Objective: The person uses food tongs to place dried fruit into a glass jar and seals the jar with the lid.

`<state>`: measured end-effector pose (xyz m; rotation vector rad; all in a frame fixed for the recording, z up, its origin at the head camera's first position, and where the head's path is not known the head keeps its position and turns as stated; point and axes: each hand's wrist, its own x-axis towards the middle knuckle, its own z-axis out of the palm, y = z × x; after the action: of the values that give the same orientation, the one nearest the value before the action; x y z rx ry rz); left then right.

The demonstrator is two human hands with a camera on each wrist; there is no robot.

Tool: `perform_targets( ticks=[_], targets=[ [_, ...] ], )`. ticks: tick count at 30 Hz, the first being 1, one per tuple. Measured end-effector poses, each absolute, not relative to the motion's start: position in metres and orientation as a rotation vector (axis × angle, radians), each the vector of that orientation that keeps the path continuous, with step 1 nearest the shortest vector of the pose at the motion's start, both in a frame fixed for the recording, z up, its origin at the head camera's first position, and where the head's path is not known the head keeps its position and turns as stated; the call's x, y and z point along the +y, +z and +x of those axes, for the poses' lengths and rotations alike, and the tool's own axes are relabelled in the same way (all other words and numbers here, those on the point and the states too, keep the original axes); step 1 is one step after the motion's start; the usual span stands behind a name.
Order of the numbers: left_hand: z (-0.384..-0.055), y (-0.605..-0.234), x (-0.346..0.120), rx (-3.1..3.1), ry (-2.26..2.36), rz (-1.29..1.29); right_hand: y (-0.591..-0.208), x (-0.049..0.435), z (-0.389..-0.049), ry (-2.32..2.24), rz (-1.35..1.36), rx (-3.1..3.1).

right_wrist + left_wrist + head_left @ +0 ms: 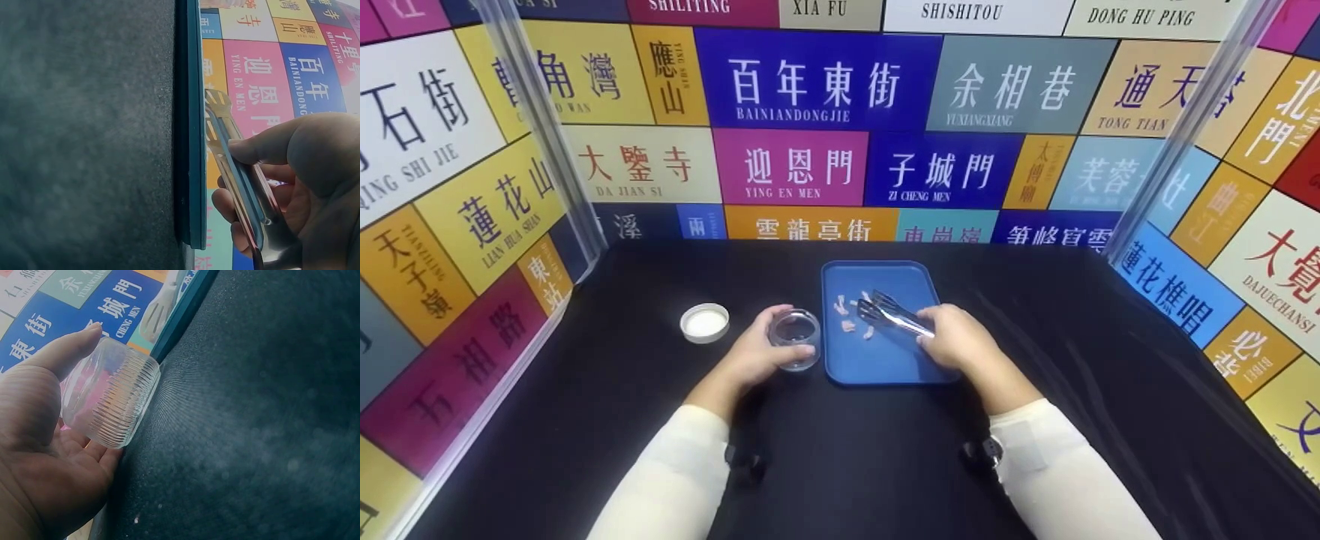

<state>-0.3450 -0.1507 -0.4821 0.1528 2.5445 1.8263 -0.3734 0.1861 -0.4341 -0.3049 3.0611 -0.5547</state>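
Note:
My left hand [761,346] grips a clear glass jar [797,361] with ribbed sides, its thumb across the near side and fingers behind. The jar is uncapped and stands beside the left edge of a blue tray [900,367]. In my right hand [964,337] are metal tongs [896,315], held between thumb and fingers. Their slotted heads [216,107] reach over the tray, close to several small pale pieces [848,326] lying on its left half. In the left wrist view the ribbed jar wall [121,402] shows between thumb and fingers.
A round white lid [705,322] lies on the black tablecloth [855,457], left of the jar. Panels printed with place names [817,82] stand behind the table and along both sides. The tray has a raised rim [194,129].

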Motion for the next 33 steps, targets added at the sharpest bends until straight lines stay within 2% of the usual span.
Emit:
perform_targets(
  ticks=[20, 33],
  targets=[
    [-0.346, -0.484, -0.151, 2.569, 1.81, 0.156, -0.434, 0.185, -0.373, -0.597, -0.261, 3.068],
    [-0.345, -0.482, -0.151, 2.569, 1.809, 0.16, -0.42, 0.183, -0.366, -0.667, -0.244, 3.067]
  ],
)
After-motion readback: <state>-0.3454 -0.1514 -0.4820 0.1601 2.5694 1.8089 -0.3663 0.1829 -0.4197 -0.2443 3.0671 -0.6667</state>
